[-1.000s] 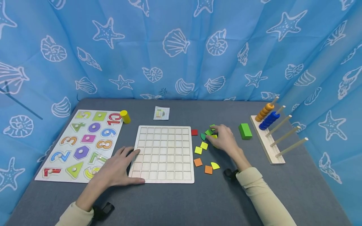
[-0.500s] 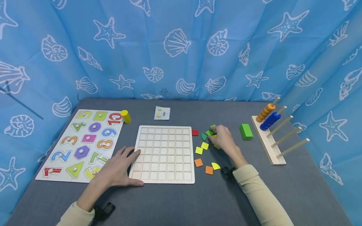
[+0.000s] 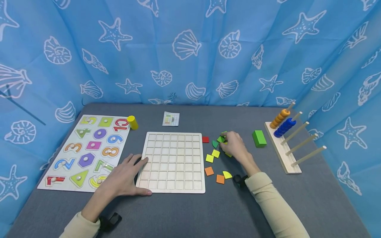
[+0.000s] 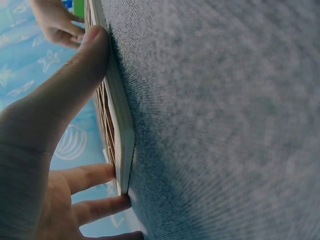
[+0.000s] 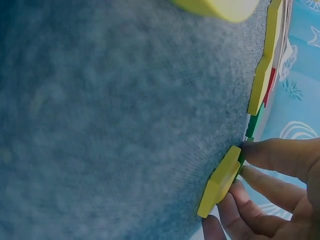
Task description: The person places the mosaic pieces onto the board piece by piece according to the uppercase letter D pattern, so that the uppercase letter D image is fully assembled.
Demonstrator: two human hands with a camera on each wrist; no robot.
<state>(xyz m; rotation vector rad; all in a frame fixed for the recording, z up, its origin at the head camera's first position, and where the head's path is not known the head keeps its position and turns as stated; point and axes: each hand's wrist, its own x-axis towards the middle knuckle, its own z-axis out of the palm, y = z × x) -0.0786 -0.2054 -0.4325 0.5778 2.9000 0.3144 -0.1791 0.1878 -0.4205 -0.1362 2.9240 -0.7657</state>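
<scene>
Right hand [image 3: 235,145]: thumb and index on either side of a green tile [image 3: 220,139], looks like a pinch. Other fingers close against a yellow tile [image 5: 220,182] just beside it. Left hand [image 3: 124,178]: spread, not clenched; thumb on the near edge of the grid board [image 3: 172,162], fingers at its left side. Board flat on the surface [image 3: 178,215], between the hands; tiles off its right side.

Risks, my read: tiles are thin and bunched, so lifting the green one could drag or flip the yellow one under the knuckles. An off-centre pinch could let it slip. If the left hand pushes, the board could nudge the red tile [image 3: 205,139] just off its right edge.

Further out: yellow squares [image 3: 209,158] and orange squares [image 3: 209,171] nearer the person, within sleeve-sweep range. Green block [image 3: 259,138] and bead rack [image 3: 293,168] well right, low risk.
</scene>
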